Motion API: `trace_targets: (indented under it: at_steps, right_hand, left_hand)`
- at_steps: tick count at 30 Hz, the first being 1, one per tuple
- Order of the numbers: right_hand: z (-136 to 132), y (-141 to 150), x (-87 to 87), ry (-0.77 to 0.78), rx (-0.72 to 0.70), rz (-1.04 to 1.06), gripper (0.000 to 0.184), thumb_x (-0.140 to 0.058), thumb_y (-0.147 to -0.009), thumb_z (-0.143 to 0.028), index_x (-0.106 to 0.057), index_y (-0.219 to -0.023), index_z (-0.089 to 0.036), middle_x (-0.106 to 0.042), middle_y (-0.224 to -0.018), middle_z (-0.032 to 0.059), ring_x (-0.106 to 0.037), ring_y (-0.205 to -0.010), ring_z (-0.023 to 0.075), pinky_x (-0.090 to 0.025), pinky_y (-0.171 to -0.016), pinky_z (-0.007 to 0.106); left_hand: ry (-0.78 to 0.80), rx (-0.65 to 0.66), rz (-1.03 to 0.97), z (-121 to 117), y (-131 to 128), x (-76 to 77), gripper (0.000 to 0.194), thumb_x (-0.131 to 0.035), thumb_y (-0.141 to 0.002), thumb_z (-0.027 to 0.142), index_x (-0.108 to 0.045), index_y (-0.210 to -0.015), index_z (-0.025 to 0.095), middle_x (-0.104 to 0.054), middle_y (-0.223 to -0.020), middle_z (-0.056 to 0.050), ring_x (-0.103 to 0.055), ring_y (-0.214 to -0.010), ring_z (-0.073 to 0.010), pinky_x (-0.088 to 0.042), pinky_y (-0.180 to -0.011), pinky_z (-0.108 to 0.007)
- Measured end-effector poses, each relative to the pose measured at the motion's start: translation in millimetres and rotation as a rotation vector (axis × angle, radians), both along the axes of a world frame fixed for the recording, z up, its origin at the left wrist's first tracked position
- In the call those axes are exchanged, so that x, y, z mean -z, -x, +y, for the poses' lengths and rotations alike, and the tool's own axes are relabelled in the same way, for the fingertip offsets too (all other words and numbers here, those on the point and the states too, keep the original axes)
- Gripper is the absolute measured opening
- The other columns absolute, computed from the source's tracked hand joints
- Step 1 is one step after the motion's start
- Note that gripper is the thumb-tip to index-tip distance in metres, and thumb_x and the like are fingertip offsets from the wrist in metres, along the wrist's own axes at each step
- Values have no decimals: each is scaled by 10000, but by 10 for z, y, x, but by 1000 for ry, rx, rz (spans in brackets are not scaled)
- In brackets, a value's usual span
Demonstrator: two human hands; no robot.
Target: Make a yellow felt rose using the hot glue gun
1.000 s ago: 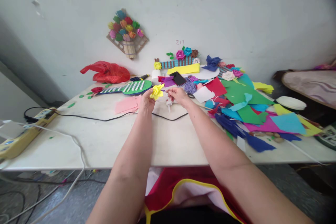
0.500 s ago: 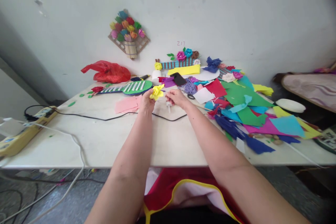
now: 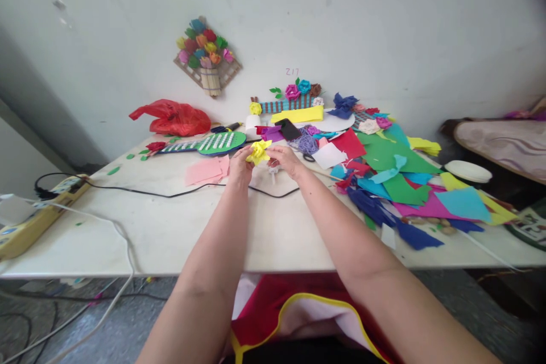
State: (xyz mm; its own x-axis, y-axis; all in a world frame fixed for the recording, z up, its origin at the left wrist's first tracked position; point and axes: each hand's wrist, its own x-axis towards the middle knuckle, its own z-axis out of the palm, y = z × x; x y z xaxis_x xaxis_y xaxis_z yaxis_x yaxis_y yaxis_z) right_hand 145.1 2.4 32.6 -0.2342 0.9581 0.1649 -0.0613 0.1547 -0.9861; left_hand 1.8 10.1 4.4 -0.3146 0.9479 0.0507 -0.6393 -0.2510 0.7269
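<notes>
A small yellow paper flower (image 3: 258, 151) is held above the white table (image 3: 170, 227) near its middle. My left hand (image 3: 240, 168) is closed, pinching the flower from below. My right hand (image 3: 285, 158) is closed too, its fingertips touching the flower's right side; a small white object (image 3: 273, 170) shows under its fingers. A black cable (image 3: 170, 192) runs across the table just below both hands. Pink paper (image 3: 207, 170) lies left of my left hand.
Several coloured paper scraps (image 3: 401, 182) cover the table's right half. A green and white woven piece (image 3: 213, 143), a red plastic bag (image 3: 173, 118) and paper flower crafts (image 3: 294, 99) sit at the back. A yellow power strip (image 3: 29, 219) lies at the left edge.
My right hand has moved left, up to the yellow flower. The flower and left hand have shifted slightly right.
</notes>
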Motion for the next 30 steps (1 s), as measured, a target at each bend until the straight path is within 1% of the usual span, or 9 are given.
trace_targets:
  at_steps: [2,4,9,13,16,23,28,30]
  right_hand:
    - [-4,3,-7,18,21,-23,52,-654,-758,-140,-672,-711,-153,-612,-563,-39,-570,-491,70,-433,-485,156]
    - [-6,5,-8,21,39,-47,71,-643,-743,-102,-673,-701,-152,-613,-546,-41,-561,-480,70,-428,-483,157]
    - [-1,16,14,-4,77,-90,125,-623,-751,-70,-647,-657,-149,-601,-535,-48,-542,-470,61,-416,-484,154]
    - [17,19,34,-13,102,-111,129,-596,-777,-63,-653,-695,-144,-620,-574,-43,-546,-481,61,-427,-506,165]
    - [27,15,36,-16,113,-113,141,-589,-791,-73,-639,-681,-144,-621,-582,-36,-546,-482,63,-432,-512,172]
    - [56,2,41,-12,137,-132,149,-576,-797,-66,-634,-691,-154,-590,-539,-47,-571,-473,75,-429,-497,166]
    - [75,-21,39,-23,178,-175,167,-576,-790,-69,-621,-656,-157,-576,-526,-44,-577,-483,90,-428,-495,180]
    - [81,-35,35,-31,189,-183,173,-575,-781,-67,-618,-639,-157,-577,-530,-43,-575,-489,93,-430,-502,185]
  left_hand:
    - [-12,-18,23,-13,-19,-4,229,-800,-508,152,-687,-707,165,-711,-714,-30,-662,-640,-158,-512,-598,-254]
    - [-21,-26,49,-23,-40,-8,246,-814,-487,174,-692,-701,165,-702,-689,-24,-650,-624,-150,-493,-580,-243]
    - [-33,-37,96,-42,-92,-12,359,-861,-387,245,-691,-693,166,-683,-655,-7,-626,-599,-138,-463,-572,-236]
    - [-22,-62,131,-60,-130,-17,415,-871,-372,305,-682,-714,165,-678,-680,-8,-620,-612,-140,-462,-604,-255]
    - [-3,-84,148,-79,-156,-24,431,-864,-367,320,-684,-727,167,-669,-690,-7,-610,-618,-139,-456,-609,-259]
    - [5,-112,196,-84,-184,-25,405,-845,-414,344,-686,-743,168,-672,-728,-19,-607,-655,-143,-451,-617,-253]
    - [3,-116,177,-53,-176,4,339,-789,-527,410,-673,-735,168,-664,-738,-19,-623,-689,-157,-475,-634,-267]
    - [0,-112,182,-45,-172,16,334,-794,-538,412,-669,-728,167,-657,-716,-14,-618,-675,-154,-480,-639,-272]
